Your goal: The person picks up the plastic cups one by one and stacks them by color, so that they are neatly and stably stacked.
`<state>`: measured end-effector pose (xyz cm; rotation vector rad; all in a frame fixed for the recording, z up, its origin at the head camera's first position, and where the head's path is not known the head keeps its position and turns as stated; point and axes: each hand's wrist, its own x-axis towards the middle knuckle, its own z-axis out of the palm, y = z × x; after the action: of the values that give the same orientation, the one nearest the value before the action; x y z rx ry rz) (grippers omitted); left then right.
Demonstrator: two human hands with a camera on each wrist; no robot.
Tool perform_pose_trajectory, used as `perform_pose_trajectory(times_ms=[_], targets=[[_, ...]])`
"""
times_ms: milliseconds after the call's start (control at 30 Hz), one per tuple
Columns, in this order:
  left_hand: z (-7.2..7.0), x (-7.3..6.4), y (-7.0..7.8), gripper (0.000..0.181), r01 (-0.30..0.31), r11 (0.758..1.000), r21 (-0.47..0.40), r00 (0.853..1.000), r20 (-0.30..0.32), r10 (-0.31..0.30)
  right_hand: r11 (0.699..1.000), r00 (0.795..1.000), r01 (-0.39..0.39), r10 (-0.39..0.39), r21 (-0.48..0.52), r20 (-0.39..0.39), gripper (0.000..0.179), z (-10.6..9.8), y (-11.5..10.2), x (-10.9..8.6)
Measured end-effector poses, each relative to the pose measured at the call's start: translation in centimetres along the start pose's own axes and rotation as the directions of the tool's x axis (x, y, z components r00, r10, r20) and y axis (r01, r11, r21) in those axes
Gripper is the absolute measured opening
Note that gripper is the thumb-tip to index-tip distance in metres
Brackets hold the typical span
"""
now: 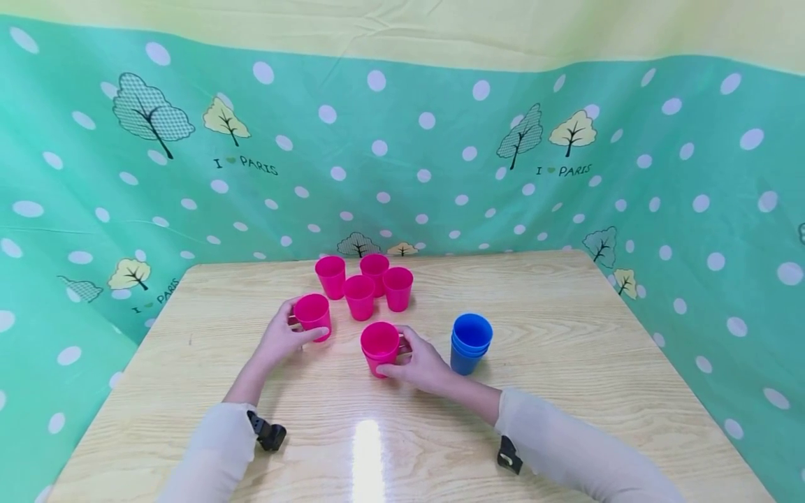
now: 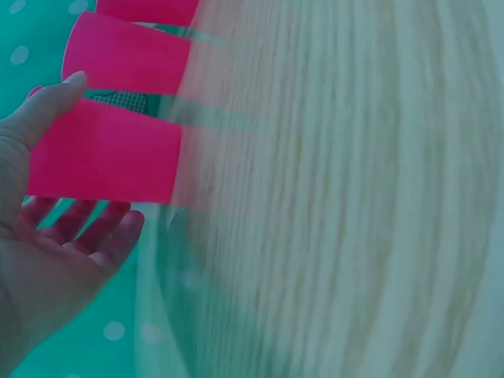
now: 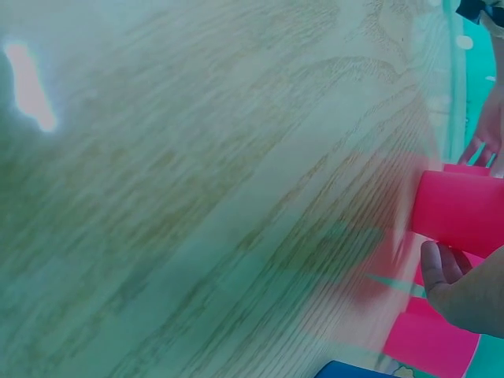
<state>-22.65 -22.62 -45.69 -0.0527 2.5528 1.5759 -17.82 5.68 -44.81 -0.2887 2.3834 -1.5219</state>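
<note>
My left hand (image 1: 283, 337) curls round a single upright pink cup (image 1: 312, 312), thumb along its front and fingers at its left side. In the left wrist view, that pink cup (image 2: 106, 153) lies between thumb and fingers. Nearer the middle of the table, my right hand (image 1: 423, 363) grips a nested stack of pink cups (image 1: 379, 342), the thumb across its front and the fingers at its right side. The right wrist view catches this pink stack (image 3: 461, 209) at its right edge, with the fingertips beside it.
Behind the hands, several single pink cups (image 1: 360, 299) stand upright in a cluster. A nested stack of blue cups (image 1: 470, 342) stands just right of my right hand. The wooden table (image 1: 566, 307) meets a green dotted curtain (image 1: 402, 161) at its back edge.
</note>
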Motion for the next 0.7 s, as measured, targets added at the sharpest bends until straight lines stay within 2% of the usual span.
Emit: perform_pose_trajectory(times_ms=[333, 700], targets=[[0.64, 0.17, 0.02, 0.086, 0.013, 0.999, -0.032, 0.999, -0.044, -0.014, 1.000, 1.000, -0.001, 0.001, -0.003, -0.002, 0.071, 0.10, 0.05, -0.04], [0.36, 0.23, 0.58, 0.085, 0.001, 0.999, -0.051, 0.998, -0.061, -0.004, 1.000, 1.000, 0.002, -0.002, -0.023, -0.007, 0.070, 0.12, 0.18, 0.03]])
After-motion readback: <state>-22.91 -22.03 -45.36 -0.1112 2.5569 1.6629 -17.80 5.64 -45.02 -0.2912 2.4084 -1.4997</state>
